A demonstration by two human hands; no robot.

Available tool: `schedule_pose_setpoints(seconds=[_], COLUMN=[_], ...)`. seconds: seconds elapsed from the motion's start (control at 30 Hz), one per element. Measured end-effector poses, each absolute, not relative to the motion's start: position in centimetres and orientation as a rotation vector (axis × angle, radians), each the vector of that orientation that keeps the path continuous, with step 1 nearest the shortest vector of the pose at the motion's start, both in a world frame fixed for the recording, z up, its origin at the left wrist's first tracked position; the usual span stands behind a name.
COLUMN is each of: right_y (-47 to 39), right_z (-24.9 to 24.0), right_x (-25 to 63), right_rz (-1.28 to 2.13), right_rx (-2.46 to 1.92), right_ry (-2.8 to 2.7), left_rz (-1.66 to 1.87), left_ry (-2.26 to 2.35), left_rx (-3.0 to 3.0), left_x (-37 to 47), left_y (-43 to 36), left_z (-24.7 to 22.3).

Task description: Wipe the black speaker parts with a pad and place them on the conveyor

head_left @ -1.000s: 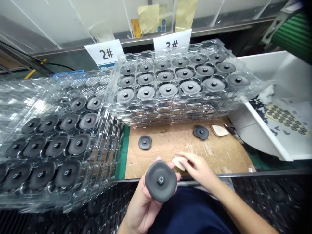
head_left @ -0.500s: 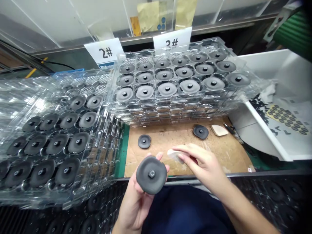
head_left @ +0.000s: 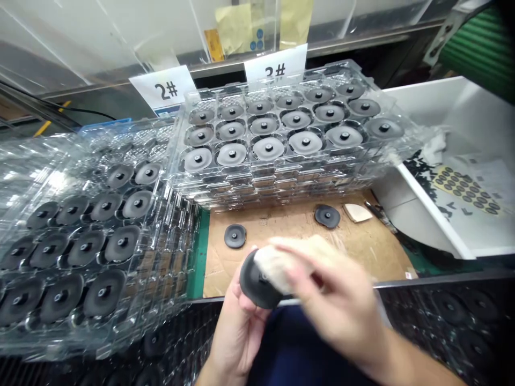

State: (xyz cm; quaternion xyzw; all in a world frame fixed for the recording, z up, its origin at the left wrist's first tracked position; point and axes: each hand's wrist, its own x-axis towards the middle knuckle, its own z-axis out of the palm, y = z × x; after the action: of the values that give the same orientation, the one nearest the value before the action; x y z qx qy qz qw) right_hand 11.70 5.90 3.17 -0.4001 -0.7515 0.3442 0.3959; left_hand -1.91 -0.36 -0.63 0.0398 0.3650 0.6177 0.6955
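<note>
My left hand (head_left: 237, 327) grips a black rounded disc with a small hex-shaped knob at its centre (head_left: 254, 292), its face tilted up and to the right. Pinched in my right hand (head_left: 338, 295) is a white cloth or pad (head_left: 277, 268), blurred by motion. It covers the upper right of the disc and part of its knob; whether it presses on the surface I cannot tell. Beyond my hands, one similar disc (head_left: 235, 236) lies on the brown cardboard (head_left: 219, 268), and another disc (head_left: 327, 216) lies farther right.
A stack of clear plastic trays (head_left: 257, 185) holding discs stands behind the cardboard, and another tray stack (head_left: 153, 236) at left. A cream wedge-shaped pad (head_left: 358, 213) lies beside a dark pen-like tool (head_left: 378, 213). The white bin (head_left: 438, 214) at right holds scraps and a yellow sticker sheet (head_left: 466, 190).
My right hand has moved left and brought the white cloth or pad over the disc. The disc in my left hand has shifted slightly right and tilted. The view has shifted a little.
</note>
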Motion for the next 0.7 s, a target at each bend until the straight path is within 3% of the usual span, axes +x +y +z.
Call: schedule_pose_setpoints(seconds=[0.1,0.2,0.37,0.53,0.7], right_y=[5.2,5.4,5.9,5.4,5.1], right_z=[5.0,4.8,4.5,4.6,1.7], right_x=[10.3,9.7,9.7,12.8,14.9], right_rz=[0.942,1.04,0.823,1.158,1.449], right_rx=[-0.74,-0.77,-0.721,-0.86,-1.139], right_ry=[-2.128,-2.253,-2.131,-2.119,-1.625], left_rz=[1.371,1.376,1.345,1.341,1.441], left_ry=[0.834,0.876,0.838,0.814,0.786], left_rx=[0.063,0.076,0.023,0.061,0.07], left_x=[-2.3,-2.6,-2.5,-3.2,-3.1], left_y=[-0.6,-0.4,-0.1,-0.1,0.2], left_z=[-1.1,-1.1,-0.3,0.3,1.2])
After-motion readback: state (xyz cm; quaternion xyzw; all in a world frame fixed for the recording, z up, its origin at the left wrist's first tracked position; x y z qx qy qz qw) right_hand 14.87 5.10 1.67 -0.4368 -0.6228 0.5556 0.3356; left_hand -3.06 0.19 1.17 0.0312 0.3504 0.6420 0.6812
